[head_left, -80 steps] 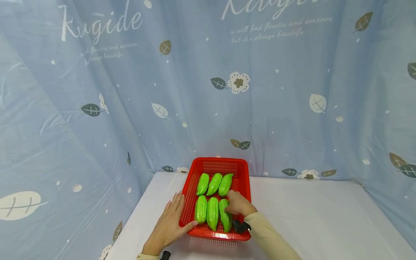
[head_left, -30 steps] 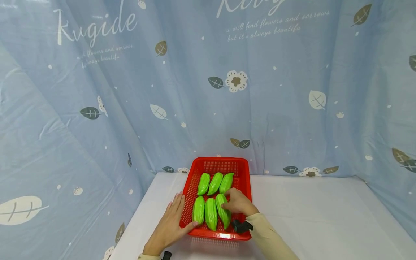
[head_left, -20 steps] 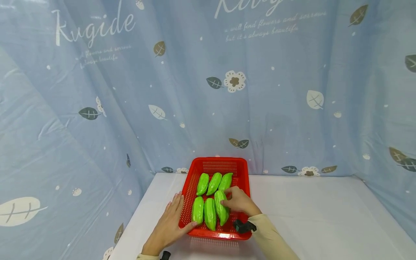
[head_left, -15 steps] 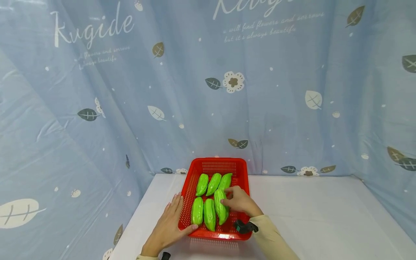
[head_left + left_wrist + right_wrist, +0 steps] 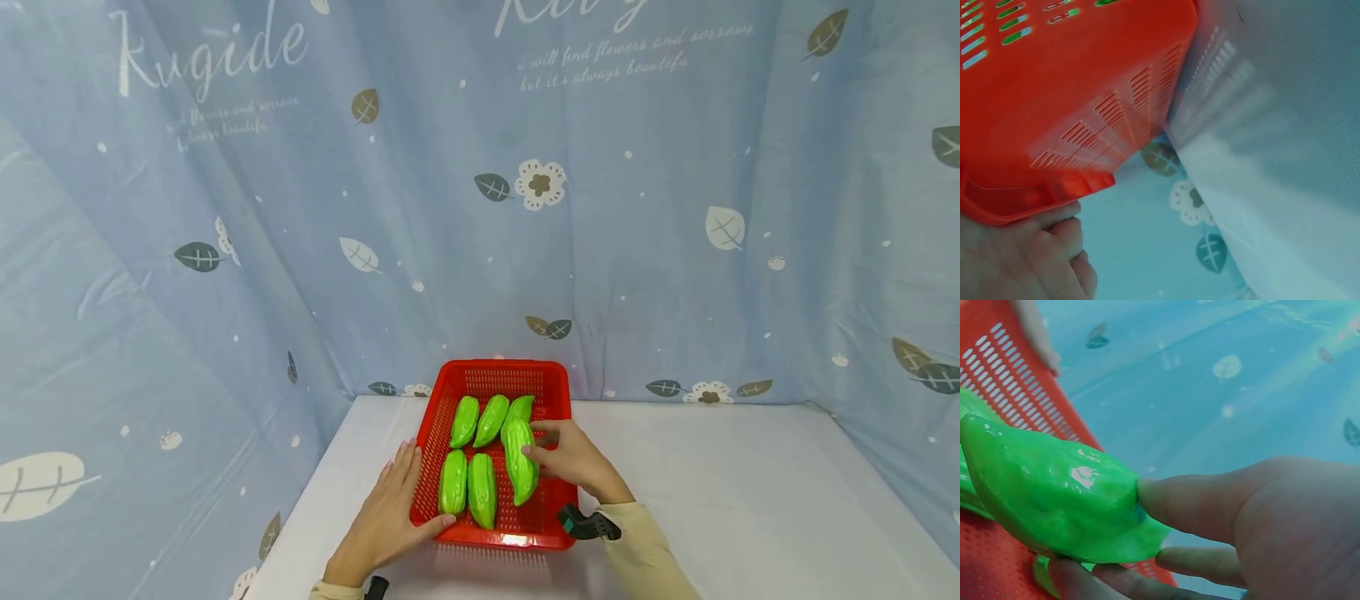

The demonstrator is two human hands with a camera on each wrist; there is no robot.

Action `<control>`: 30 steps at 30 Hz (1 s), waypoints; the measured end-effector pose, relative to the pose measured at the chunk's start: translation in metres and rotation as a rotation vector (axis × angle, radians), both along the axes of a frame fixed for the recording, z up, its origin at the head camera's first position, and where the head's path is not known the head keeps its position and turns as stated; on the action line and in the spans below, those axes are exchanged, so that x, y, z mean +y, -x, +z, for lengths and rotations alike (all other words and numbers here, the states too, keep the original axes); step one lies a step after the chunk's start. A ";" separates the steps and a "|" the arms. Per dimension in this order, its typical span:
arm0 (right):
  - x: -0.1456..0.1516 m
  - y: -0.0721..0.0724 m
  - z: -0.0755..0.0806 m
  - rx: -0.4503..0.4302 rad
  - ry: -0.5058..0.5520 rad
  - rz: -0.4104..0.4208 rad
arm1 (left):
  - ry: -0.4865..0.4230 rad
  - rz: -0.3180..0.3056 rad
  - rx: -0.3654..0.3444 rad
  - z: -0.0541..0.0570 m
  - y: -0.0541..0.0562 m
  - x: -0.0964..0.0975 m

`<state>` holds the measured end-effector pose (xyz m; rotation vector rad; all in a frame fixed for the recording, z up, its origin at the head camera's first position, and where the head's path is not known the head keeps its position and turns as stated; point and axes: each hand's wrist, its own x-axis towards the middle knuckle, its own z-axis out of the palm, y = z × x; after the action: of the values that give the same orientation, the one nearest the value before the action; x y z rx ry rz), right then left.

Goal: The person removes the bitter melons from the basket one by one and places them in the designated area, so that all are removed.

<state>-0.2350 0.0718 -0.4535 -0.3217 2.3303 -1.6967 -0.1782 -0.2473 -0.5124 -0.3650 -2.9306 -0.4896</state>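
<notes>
My right hand [image 5: 581,460] pinches a bright green, glossy, ridged gourd [image 5: 519,463] with a tapered end, over the right part of a red slotted plastic basket [image 5: 517,540]. In the right wrist view the thumb lies on one side of the gourd [image 5: 1060,494] and fingers on the other. Two similar gourds [image 5: 453,483] lie in the near row, and a far row of three [image 5: 492,421] lies behind. My left hand [image 5: 384,510] rests along the basket's left rim, fingers straight, thumb at the near rim. From the left wrist, the basket wall [image 5: 1072,81] covers part of the view.
A white table [image 5: 720,500] spreads under the basket and to its right. Behind and to the left hangs a blue curtain [image 5: 420,200] printed with leaves and flowers. A dark wrist strap [image 5: 588,525] sits on the right arm.
My right hand has taken the rightmost near gourd and raised it up and away from its row, lately shifting slightly right. The left hand has stayed on the basket.
</notes>
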 end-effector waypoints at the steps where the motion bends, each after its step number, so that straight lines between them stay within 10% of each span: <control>1: 0.002 -0.001 0.002 0.001 0.004 -0.002 | -0.001 -0.005 0.003 0.001 0.000 0.000; 30: 0.037 -0.007 0.019 0.010 -0.011 -0.106 | -0.027 -0.047 0.024 0.000 0.005 -0.006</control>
<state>-0.2283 0.1085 -0.4343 -0.2082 2.4028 -1.7330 -0.1834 -0.2536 -0.5125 -0.4343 -2.8950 -0.5261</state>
